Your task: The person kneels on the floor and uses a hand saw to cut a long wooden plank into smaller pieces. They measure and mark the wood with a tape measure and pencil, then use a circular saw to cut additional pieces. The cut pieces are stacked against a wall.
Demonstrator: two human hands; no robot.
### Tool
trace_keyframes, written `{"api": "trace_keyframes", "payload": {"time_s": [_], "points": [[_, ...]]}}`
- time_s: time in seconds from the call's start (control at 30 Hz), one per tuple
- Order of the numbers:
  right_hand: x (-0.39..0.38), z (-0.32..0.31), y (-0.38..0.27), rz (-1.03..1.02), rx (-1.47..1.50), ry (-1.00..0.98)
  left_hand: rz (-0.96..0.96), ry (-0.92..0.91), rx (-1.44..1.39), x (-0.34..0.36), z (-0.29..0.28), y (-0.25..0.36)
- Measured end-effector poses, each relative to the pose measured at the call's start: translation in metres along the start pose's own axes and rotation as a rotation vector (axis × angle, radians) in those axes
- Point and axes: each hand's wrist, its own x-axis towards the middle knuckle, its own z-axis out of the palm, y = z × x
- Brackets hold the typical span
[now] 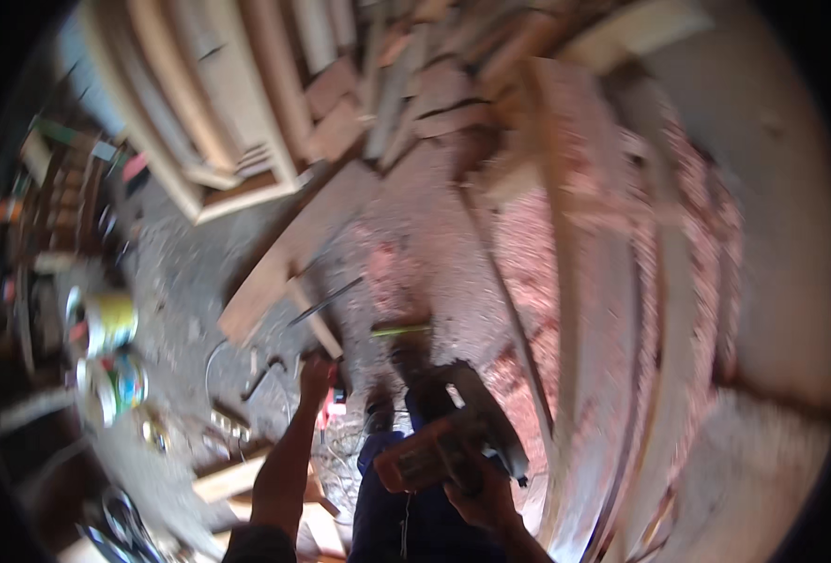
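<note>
My right hand is wrapped round the handle of a circular saw with an orange-red body. Its dark guard and base plate point away from me, above my right leg. My left hand reaches down to the left of my feet, its fingers closed but blurred. A small red and white thing shows right beside it; whether the hand grips it is unclear. Just beyond lies the end of a narrow wood strip, with a dark thin bar across it.
A wide plank lies ahead on the sawdust-covered floor. Long timbers run along my right. A wooden frame stands far left, near scrap boards. Two buckets sit left, and loose cables lie near my feet.
</note>
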Motion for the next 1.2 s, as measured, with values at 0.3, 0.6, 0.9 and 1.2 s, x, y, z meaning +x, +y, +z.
{"api": "trace_keyframes", "payload": {"time_s": [0.3, 0.6, 0.9, 1.2], "points": [[-0.188, 0.01, -0.027, -0.063, 0.285, 0.433, -0.033, -0.542, -0.301, -0.158, -0.041, 0.123], [-0.373, -0.001, 0.026, -0.092, 0.569, 0.972, -0.117, -0.888, -0.037, -0.164, -0.064, 0.154], [-0.585, -0.012, 0.14, -0.034, 0.735, 1.485, 0.286, -0.844, -0.103, -0.237, 0.101, 0.404], [-0.709, 0.077, 0.185, 0.438, 0.863, 2.188, 0.945, -1.334, 0.03, -0.452, 0.234, 0.637]]}}
